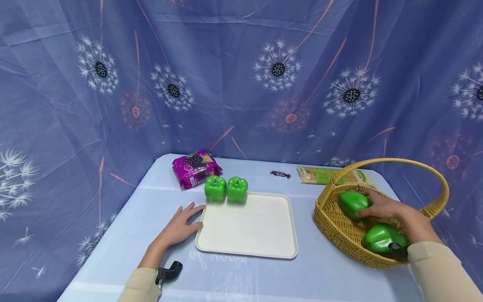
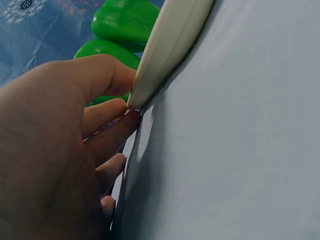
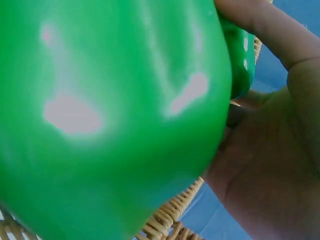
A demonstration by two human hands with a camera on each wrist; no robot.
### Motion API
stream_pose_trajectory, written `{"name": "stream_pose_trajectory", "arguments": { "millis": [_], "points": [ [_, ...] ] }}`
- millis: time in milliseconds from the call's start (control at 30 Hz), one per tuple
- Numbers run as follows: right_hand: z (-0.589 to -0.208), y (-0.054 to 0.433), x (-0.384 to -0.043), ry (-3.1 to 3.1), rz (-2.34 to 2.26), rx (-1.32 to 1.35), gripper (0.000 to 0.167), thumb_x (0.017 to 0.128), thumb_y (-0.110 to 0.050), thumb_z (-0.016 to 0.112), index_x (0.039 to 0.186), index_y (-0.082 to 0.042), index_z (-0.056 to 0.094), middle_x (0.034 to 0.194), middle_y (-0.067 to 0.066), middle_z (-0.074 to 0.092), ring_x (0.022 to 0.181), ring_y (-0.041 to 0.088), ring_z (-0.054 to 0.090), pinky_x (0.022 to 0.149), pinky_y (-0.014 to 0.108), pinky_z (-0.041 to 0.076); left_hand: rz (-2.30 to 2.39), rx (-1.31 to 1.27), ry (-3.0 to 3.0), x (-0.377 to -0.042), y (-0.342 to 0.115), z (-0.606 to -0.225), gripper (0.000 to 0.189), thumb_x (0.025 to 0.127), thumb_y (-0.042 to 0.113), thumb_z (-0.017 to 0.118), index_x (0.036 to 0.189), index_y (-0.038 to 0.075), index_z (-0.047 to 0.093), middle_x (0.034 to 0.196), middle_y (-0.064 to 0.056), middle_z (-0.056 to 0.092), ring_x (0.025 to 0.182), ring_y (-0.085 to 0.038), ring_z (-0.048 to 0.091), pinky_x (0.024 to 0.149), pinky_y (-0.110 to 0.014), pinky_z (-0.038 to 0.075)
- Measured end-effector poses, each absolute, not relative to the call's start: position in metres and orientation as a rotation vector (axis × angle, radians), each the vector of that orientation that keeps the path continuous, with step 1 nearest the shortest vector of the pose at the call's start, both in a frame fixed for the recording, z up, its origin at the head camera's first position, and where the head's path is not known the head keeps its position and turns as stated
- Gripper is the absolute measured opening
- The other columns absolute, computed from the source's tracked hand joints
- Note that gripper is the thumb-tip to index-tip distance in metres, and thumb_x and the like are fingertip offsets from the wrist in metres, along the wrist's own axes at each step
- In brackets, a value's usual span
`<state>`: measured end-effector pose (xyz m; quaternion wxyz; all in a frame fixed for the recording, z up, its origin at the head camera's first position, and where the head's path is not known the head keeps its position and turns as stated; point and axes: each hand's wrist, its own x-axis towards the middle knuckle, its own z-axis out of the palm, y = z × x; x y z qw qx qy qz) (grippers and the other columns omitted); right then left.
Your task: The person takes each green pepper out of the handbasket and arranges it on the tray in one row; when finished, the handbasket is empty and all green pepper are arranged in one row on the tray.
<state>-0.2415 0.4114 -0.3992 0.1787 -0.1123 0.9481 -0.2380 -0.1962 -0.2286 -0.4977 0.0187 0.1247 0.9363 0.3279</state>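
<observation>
Inside the wicker basket [image 1: 339, 247], my right hand [image 1: 385, 206] grips a green bell pepper [image 1: 353, 204], its thumb on the near side. A second green bell pepper [image 1: 383, 238] lies in the basket below my wrist and fills much of the right wrist view [image 3: 110, 100]. My left hand [image 1: 179, 226] rests at the left edge of a white tray [image 1: 249, 230], thumb and fingertips touching the rim. Two more green bell peppers, one on the left [image 1: 215, 188] and one on the right [image 1: 237, 189], stand side by side at the tray's far left corner.
A purple snack bag [image 1: 194, 169] lies behind the tray's left corner. Farther back are a small wrapped candy [image 1: 280, 174] and a long flat beige-green packet [image 1: 324, 176]. The basket's tall arched handle [image 1: 392, 160] rises over the right side. A blue floral curtain [image 1: 226, 84] hangs behind the table.
</observation>
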Motion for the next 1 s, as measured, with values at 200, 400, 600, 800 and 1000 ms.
{"name": "stream_pose_trajectory", "arguments": {
  "millis": [200,400,600,800,1000],
  "points": [
    [-0.395,0.419,-0.239,2.794,-0.706,-0.275,0.086,0.082,-0.039,0.075,0.131,0.012,0.026,0.117,0.033,0.045,0.099,0.042,0.053,0.071,0.044,0.05,1.021,0.379,2.901,-0.196,-0.228,-0.498,0.057,0.09,0.032,0.064,0.142,0.017,0.049,0.149,-0.02,0.036,0.141,-0.036,0.023,0.116,-0.053,0.002],
    [-0.387,0.42,-0.242,2.88,-0.66,-0.293,0.088,0.084,-0.045,0.072,0.141,0.007,0.03,0.127,0.038,0.043,0.107,0.053,0.049,0.075,0.056,0.05,1.021,0.392,2.899,-0.196,-0.228,-0.496,0.057,0.09,0.031,0.064,0.142,0.016,0.049,0.148,-0.021,0.036,0.141,-0.037,0.023,0.116,-0.054,0.002],
    [-0.385,0.417,-0.244,2.932,-0.609,-0.289,0.083,0.086,-0.053,0.066,0.14,0.002,0.036,0.13,0.038,0.044,0.11,0.054,0.049,0.077,0.06,0.048,1.027,0.391,2.897,-0.196,-0.227,-0.493,0.056,0.09,0.03,0.064,0.142,0.015,0.05,0.148,-0.023,0.036,0.14,-0.038,0.023,0.115,-0.055,0.002],
    [-0.389,0.412,-0.247,2.915,-0.591,-0.287,0.083,0.086,-0.057,0.063,0.142,0.0,0.039,0.129,0.038,0.046,0.111,0.054,0.048,0.074,0.058,0.05,1.029,0.388,2.893,-0.196,-0.226,-0.492,0.056,0.09,0.029,0.064,0.142,0.016,0.049,0.149,-0.022,0.035,0.141,-0.037,0.022,0.116,-0.054,0.002],
    [-0.394,0.411,-0.249,2.886,-0.651,-0.265,0.088,0.085,-0.057,0.064,0.145,0.001,0.034,0.132,0.038,0.042,0.114,0.055,0.044,0.076,0.059,0.049,1.032,0.377,2.889,-0.195,-0.226,-0.493,0.056,0.09,0.029,0.063,0.143,0.016,0.049,0.149,-0.022,0.035,0.141,-0.037,0.021,0.116,-0.054,0.001]
  ]
}}
